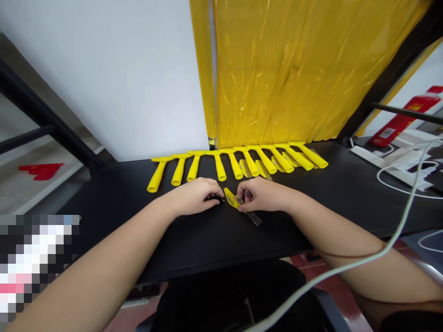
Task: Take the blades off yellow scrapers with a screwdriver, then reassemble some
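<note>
My right hand (254, 193) pinches a yellow scraper plate with a metal blade (256, 218) just above the black tabletop. The yellow part of that plate (230, 197) points toward my left hand (206, 196). My left fingers are curled together at its left side, with a tiny shiny bit at their tips that is too small to name. Behind both hands, several yellow scraper handles (192, 168) lie in a row. More yellow plates with metal blades (263, 168) lie between the handles on the right.
The black table (187, 235) stands against a white panel and a wall of yellow plastic film (277, 69). A red bottle (404, 117) and white strips (391, 161) are at the right. A white cable (391, 246) hangs across my right forearm. Red pieces (41, 171) lie on the left shelf.
</note>
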A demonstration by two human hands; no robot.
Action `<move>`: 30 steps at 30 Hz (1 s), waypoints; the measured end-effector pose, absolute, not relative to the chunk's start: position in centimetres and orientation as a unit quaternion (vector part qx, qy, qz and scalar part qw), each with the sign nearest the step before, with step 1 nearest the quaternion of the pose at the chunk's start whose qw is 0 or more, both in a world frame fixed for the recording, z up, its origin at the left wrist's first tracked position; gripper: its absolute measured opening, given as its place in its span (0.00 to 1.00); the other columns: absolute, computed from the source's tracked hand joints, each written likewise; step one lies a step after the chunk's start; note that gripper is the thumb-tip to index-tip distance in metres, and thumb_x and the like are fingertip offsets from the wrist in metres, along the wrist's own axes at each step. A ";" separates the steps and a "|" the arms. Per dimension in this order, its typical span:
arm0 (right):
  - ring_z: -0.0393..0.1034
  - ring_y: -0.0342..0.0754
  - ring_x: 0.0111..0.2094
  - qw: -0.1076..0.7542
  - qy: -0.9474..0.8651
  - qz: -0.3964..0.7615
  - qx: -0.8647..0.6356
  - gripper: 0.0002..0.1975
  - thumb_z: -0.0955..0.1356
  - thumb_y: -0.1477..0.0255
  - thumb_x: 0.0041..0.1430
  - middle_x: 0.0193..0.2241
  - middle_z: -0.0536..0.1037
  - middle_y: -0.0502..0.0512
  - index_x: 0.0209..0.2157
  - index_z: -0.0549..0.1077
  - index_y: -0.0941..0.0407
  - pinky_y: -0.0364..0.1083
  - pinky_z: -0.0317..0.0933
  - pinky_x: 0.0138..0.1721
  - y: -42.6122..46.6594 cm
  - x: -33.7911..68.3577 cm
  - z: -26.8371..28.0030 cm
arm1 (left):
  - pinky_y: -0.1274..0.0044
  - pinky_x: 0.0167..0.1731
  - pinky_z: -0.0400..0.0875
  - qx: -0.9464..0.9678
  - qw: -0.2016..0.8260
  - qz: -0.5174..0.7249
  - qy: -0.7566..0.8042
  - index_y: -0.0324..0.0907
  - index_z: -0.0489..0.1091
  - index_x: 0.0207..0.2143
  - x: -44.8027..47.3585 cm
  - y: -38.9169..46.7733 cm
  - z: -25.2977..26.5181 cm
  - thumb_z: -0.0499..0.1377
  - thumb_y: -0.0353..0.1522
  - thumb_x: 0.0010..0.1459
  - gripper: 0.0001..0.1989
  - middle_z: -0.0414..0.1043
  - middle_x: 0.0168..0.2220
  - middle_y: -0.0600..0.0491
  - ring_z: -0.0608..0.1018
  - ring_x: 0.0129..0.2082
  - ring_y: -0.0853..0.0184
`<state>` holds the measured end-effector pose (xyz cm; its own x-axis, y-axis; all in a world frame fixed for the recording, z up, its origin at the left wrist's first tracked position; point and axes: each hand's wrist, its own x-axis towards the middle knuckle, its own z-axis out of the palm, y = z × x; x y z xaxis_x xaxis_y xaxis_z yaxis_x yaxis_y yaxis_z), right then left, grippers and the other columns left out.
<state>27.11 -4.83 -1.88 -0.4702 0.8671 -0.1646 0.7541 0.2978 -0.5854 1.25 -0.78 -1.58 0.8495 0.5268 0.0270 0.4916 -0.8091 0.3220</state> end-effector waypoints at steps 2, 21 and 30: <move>0.75 0.45 0.30 0.094 -0.799 0.307 -0.509 0.14 0.79 0.66 0.51 0.31 0.83 0.49 0.38 0.78 0.55 0.44 0.62 0.32 -4.9 27.1 -1.9 | 0.73 0.45 0.75 0.950 0.153 0.053 0.265 0.43 0.80 0.46 1.3 -0.6 -1.8 0.63 0.26 0.65 0.10 0.79 0.46 0.50 0.81 0.43 0.64; 0.75 0.45 0.30 0.100 -0.802 0.310 -0.501 0.14 0.78 0.66 0.51 0.30 0.82 0.49 0.38 0.78 0.55 0.43 0.63 0.32 -4.8 27.2 -2.0 | 0.74 0.43 0.74 0.955 0.125 0.045 0.266 0.44 0.77 0.44 2.1 -1.4 -2.0 0.61 0.29 0.67 0.05 0.75 0.44 0.52 0.80 0.43 0.64; 0.75 0.45 0.30 0.097 -0.807 0.302 -0.498 0.14 0.78 0.66 0.51 0.30 0.82 0.49 0.38 0.78 0.55 0.44 0.62 0.33 -4.8 27.1 -1.9 | 0.75 0.41 0.72 0.960 0.071 0.075 0.262 0.44 0.76 0.44 3.1 -1.7 -2.2 0.59 0.32 0.70 0.05 0.73 0.44 0.52 0.79 0.43 0.64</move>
